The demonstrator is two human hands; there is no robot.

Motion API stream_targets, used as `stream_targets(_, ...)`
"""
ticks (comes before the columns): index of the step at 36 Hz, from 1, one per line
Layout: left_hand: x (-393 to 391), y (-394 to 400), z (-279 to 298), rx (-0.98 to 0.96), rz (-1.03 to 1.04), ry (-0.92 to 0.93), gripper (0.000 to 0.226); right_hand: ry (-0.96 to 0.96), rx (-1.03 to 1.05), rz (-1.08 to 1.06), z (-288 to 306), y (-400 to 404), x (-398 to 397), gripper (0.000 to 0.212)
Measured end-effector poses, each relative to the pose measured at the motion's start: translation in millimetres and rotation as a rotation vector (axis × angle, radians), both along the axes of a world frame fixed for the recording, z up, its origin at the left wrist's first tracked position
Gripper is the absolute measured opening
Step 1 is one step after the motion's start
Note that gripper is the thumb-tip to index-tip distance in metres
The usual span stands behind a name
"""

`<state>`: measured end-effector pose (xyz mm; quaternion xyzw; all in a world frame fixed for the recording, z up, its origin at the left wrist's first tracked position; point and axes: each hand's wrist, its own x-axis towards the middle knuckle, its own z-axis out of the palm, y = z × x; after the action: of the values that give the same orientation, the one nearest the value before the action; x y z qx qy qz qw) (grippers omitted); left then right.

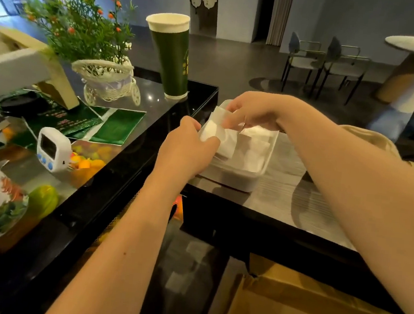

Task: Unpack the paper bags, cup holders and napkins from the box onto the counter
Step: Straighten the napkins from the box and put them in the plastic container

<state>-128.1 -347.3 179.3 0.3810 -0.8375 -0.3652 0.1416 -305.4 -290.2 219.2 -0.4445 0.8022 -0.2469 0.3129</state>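
head | your left hand (189,145) and right hand (250,114) both pinch a white napkin (215,129) over the white tray (236,180) on the counter (279,204) | step: likely settling napkins into the tray | next: let go, then reach for the cardboard box (312,313) below.

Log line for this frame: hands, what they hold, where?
left hand: holds napkins | right hand: pinches napkins | place: over white tray on counter | box: open, below
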Motion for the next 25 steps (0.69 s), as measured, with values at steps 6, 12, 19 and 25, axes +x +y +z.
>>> stream_targets(6, -2, 3, -2, -0.174, -0.028, -0.144, 0.039, 0.109, 0.075, 0.035, -5, -9, 4, 0.01)
stream_targets(12, -7, 5, 0, -0.365, -0.039, -0.275, 0.04, 0.248, 0.161, 0.083, -12, -17, 6, 0.029)
stream_targets(19, -5, 12, -15, -0.797, 0.038, -0.276, 0.048, 0.414, 0.157, 0.07, -16, -16, 16, 0.01)
stream_targets(25, -1, 9, -20, -0.894, -0.293, -0.243, 0.051, 0.525, 0.137, 0.044, -26, -16, 29, 0.033)
